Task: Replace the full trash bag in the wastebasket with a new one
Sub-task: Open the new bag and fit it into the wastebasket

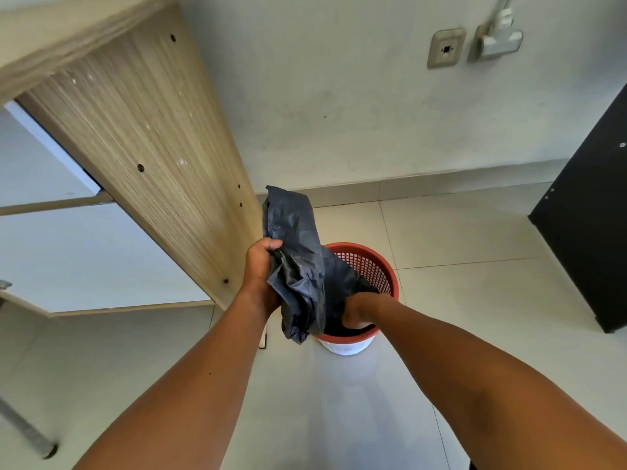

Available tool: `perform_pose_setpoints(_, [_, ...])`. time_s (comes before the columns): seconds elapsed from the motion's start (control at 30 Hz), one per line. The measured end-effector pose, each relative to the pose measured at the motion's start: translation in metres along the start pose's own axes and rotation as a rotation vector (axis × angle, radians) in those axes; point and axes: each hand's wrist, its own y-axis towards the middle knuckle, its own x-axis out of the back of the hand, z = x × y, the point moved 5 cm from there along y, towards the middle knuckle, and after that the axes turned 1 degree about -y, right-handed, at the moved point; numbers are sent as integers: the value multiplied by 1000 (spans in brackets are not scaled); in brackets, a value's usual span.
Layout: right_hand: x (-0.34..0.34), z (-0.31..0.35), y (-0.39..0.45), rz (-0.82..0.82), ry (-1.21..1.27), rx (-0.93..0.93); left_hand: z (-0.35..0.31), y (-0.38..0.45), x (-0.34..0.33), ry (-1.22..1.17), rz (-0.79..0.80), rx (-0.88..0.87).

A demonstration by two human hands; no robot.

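Note:
A red mesh wastebasket (380,262) with a white base stands on the tiled floor in the middle of the view. A black trash bag (298,252) rises out of it, crumpled, with its top edge sticking up above the basket. My left hand (259,266) grips the bag's upper part at the left, just above the rim. My right hand (356,312) reaches down inside the bag in the basket; its fingers are hidden in there. The bottom of the bag is out of sight inside the basket.
A wooden desk side panel (152,147) stands close on the left of the basket. A black cabinet (590,232) is at the right. The grey wall behind carries two sockets (446,47). A metal leg (27,432) shows at the lower left.

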Motion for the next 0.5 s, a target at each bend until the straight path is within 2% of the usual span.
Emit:
perform_pose_setpoints(0.03, [2,2,-5,10,28,7,3,0,-1,-21,11,9])
perform_pose_setpoints(0.1, [11,0,-8,-79,123,22,11,1,-4,-72,38,31])
perform_pose_setpoints(0.23, [46,-15,-19,-411,425,-20,29,7,-16,-82,7,54])
perform_pose_setpoints(0.4, [105,-26,-54,-769,857,-11,41,12,-53,88,20,74])
perform_pose_setpoints(0.43, [113,-26,-61,-779,939,33,45,15,-57,134,13,82])
perform_pose_setpoints(0.5, [121,-16,-76,-644,1100,159,52,21,-59,215,6,95])
